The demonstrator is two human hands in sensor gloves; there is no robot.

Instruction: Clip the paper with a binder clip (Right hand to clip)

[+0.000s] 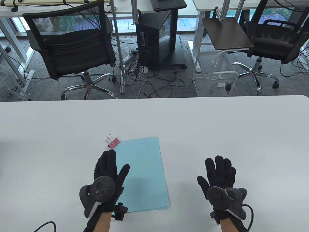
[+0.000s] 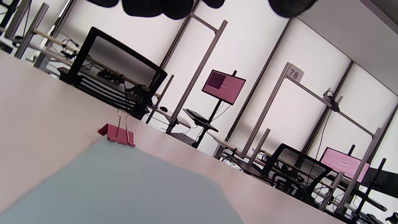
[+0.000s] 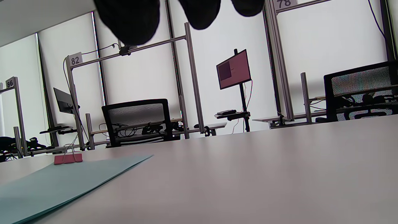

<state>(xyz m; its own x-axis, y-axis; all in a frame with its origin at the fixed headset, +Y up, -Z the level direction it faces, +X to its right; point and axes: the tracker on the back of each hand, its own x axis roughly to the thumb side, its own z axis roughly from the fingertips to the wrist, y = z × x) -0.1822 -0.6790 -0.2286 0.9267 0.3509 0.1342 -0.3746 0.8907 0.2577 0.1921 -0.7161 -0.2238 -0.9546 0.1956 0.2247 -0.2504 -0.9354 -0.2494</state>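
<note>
Your pink binder clip [image 1: 113, 142] sits on the far left corner of the light blue paper [image 1: 142, 174], its wire handles pointing up and away from you; in the left wrist view the clip [image 2: 117, 134] bites that corner of the sheet [image 2: 124, 186], and from the right wrist view it shows low and small [image 3: 68, 158] at the far end of the paper [image 3: 62, 183]. The paper lies flat on the white table [image 1: 217, 125], near your edge and a little left of centre. Your left hand [image 1: 108, 174] rests palm down over the sheet's left edge, fingers stretched out flat and together, holding nothing; its fingertips stop just short of the clip without touching it. Your right hand [image 1: 221, 176] lies well apart from the paper on its right, on bare tabletop, fingers spread loosely and empty. Beyond the table's far edge stand two black office chairs [image 1: 72, 46], a computer tower on a rolling stand [image 1: 157, 38] and a white wire cart [image 1: 214, 72].
</note>
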